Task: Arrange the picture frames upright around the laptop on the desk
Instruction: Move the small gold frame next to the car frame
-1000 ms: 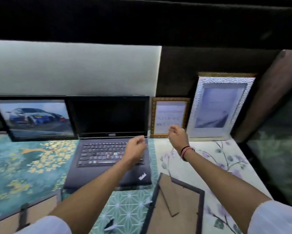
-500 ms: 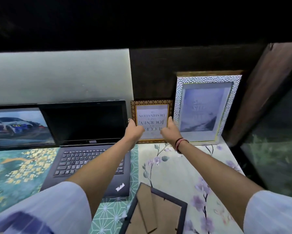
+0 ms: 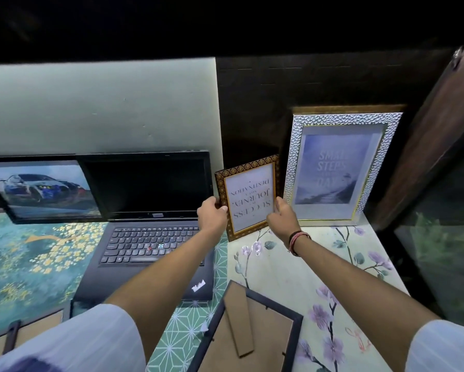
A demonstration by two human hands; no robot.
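A small gold-patterned frame [image 3: 248, 196] with upside-down lettering is tilted and lifted just right of the open black laptop [image 3: 150, 226]. My left hand [image 3: 212, 214] grips its left edge and my right hand [image 3: 282, 218] grips its right edge. A larger silver-textured frame [image 3: 341, 167] stands upright against the dark wall on the right. A black frame with a car picture [image 3: 43, 190] stands upright left of the laptop. Two frames lie face down near me: a black one [image 3: 252, 331] in front, and another [image 3: 24, 334] at the lower left.
The desk is covered with patterned sheets, teal and gold [image 3: 29, 259] on the left and floral [image 3: 333, 264] on the right. A pale wall panel [image 3: 99, 108] rises behind the laptop. A dark wooden board [image 3: 435, 135] leans at the right desk edge.
Both hands reached forward from above the laptop to the small gold frame, took hold of its sides, then lifted and tilted it off its upright stance.
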